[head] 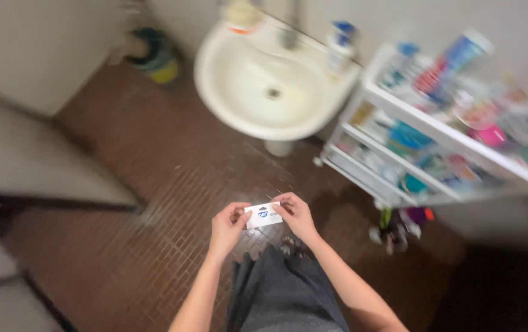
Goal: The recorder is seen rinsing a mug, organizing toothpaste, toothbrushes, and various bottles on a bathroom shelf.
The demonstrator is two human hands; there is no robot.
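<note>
- Left hand (pixel 227 225): fingers curled, pinching the left edge of a small white packet (pixel 262 216).
- Right hand (pixel 296 213): fingers pinched on the packet's top right corner.
- Packet held between both hands, above brown tiled floor (pixel 153 184), in front of white sink (pixel 270 86).

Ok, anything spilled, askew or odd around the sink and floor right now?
Nothing stands out. Both hands, left and right, hold a small white packet over the tiled floor. The sink is empty; the shelf rack is crowded but upright.
</note>
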